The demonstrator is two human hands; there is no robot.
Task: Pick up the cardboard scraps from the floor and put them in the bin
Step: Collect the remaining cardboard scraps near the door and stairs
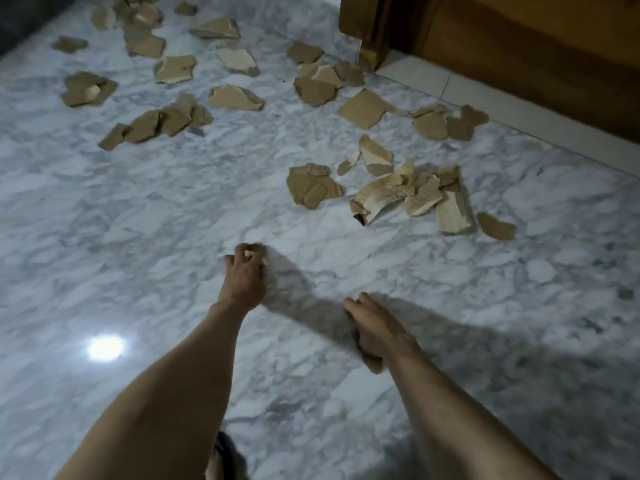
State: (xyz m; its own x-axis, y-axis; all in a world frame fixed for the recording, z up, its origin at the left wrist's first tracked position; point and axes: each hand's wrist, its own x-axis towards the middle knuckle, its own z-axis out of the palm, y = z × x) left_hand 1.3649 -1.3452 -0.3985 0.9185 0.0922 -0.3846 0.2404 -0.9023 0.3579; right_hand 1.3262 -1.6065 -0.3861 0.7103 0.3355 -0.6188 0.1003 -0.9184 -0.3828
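The white, grey-veined marble floor (138,209) fills nearly the whole view, and a round glare of light is reflected on it at the lower left. A dark brown wooden piece of furniture (502,36) stands at the upper right, raised on a pale step. No bin is seen anywhere in view, so its place cannot be told.

The torn brown cardboard scraps (235,98) are strewn across the far half of the floor, most lying flat, some overlapping in small heaps. The nearest heap, a crumpled pale cluster of torn cardboard (412,195), lies ahead and to the right of both hands, well apart from them; it would probably be gathered soon because it is closest.

Both bare forearms are stretched forward and low. The right hand (375,332) is curled around a small brown cardboard piece (374,364), whose lower edge shows beneath the palm; it is judged to be kept there so that several scraps can be carried in one trip. The left hand (244,271) is set with fingertips bunched against the floor, where a small pale fragment (250,253) appears to be pinched, though its outline is too blurred for certainty. Most of the task is judged still undone.
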